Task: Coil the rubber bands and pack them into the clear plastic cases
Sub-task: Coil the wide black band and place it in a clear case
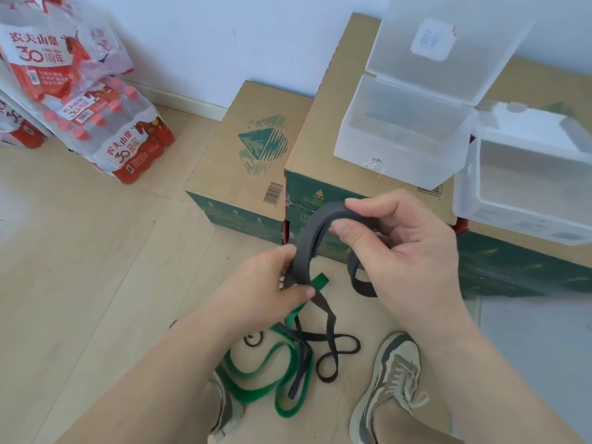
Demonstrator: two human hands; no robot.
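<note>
Left hand (272, 283) low, thumb and fingers pinching the grey rubber band (306, 248). Right hand (403, 248) higher, thumb and forefinger pinching the band's top bend. The band's tail hangs to the floor (80, 283), crossing one green band (256, 376) there. Two clear plastic cases, lids open, sit on cardboard boxes (243, 161): left case (384, 145), right case (512, 219). Bottle packs (128, 149) read "农夫山泉 30周年".

Left hand (272, 283) and right hand (403, 251) pinch a grey band (308, 238) arched between them, its tail apparently reaching the floor (80, 283).
</note>
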